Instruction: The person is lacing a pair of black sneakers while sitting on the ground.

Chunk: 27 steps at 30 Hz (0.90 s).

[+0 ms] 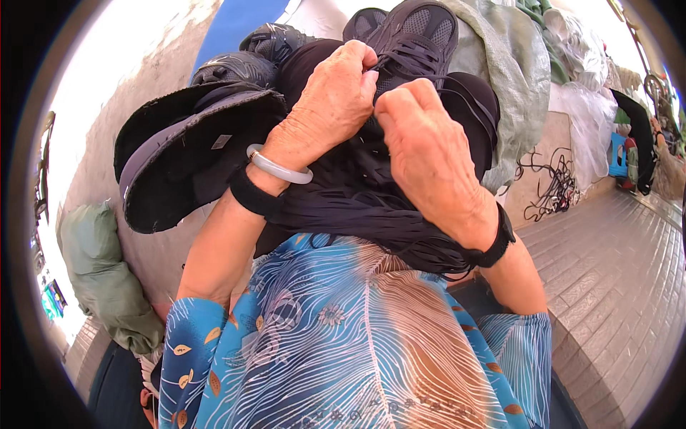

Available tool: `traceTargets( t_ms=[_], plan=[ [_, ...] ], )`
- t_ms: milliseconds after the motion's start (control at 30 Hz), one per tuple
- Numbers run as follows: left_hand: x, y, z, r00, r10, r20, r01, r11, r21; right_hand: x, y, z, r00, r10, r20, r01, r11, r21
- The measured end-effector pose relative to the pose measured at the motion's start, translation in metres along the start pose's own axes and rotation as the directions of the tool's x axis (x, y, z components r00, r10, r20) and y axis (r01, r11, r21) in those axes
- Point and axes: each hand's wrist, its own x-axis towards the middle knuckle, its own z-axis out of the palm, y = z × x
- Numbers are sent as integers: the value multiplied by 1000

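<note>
Shoe (427, 44), black and laced, lies just beyond the hands at the knees, toe pointing away from the body. The left hand (330, 96) has its thumb and forefinger closed on the shoe's edge beside the lacing; I cannot tell whether they grip a lace too. The right hand (432, 146) is near it, fingers curled closed, and what they may hold is hidden. A loose lace (475, 104) loops over the right knee. A thick bundle of dark laces (343, 211) lies across the lap below both hands. Left of the left hand, other black shoes (204, 154) stand close together, one with its opening toward the body. A tangle of cords (554, 187) lies to the right, near a grey-green sack (520, 89); a green sack (103, 268) sits far left.
</note>
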Motion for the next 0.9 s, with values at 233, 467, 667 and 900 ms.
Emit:
traceTargets(
  t_ms=[233,467,667,900],
  plan=[
    [10,0,-2,999,-31,45,29,999,47,15,29,12,994,43,-96,-68,961,-270],
    [11,3,-7,977,-167,131,166,986,17,30,32,29,990,91,-105,-123,923,-365],
    [-2,13,-9,998,66,9,-66,998,-17,27,26,19,988,19,-155,-58,965,-256],
    [-17,28,-31,897,421,136,-429,903,26,-6,31,-32,942,217,256,-311,852,422]
  ],
)
